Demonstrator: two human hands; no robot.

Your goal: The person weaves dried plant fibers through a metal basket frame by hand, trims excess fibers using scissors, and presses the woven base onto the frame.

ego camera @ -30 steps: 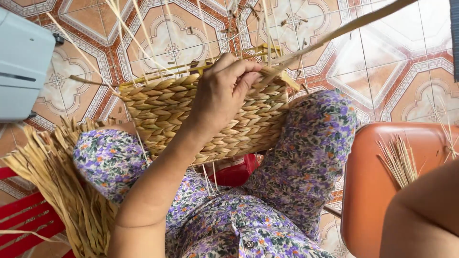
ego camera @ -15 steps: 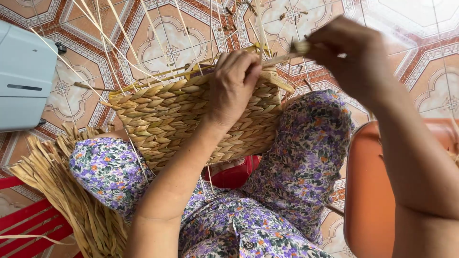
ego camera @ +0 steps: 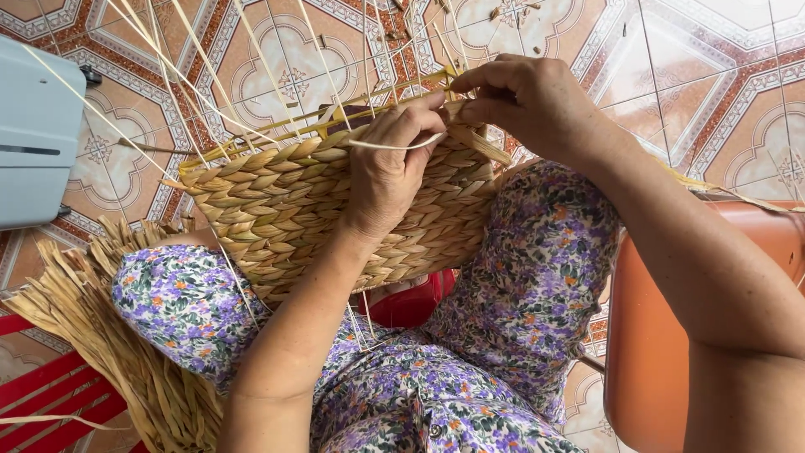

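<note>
**Both hands meet at the basket rim**

We rest the basket (ego camera: 293, 218) on our lap, between the knees of the floral dress (ego camera: 520, 285), its woven side toward us and its loose stakes (ego camera: 218, 75) fanning out over the tiled floor (ego camera: 696, 75).

Our left hand (ego camera: 390, 172) lies over the upper rim, fingers curled down on the weave and pressing it; a pale strand (ego camera: 394, 145) loops across its knuckles. Whether the fingers actually pinch that strand, we cannot tell.

Our right hand (ego camera: 528, 101) is closed in a pinch at the rim's top right corner, thumb and fingertips together on the end of a strand, just beside the left hand's fingertips.

Half a second ago the right hand was higher and further right, clear of the basket, holding a strand up in the air; it has since come down to the rim. The left hand has kept its place on the basket.

A sheaf of dried fibre (ego camera: 109, 335) lies by our left knee. An orange chair (ego camera: 662, 352) stands to the right, and a grey box (ego camera: 38, 134) to the left.
</note>
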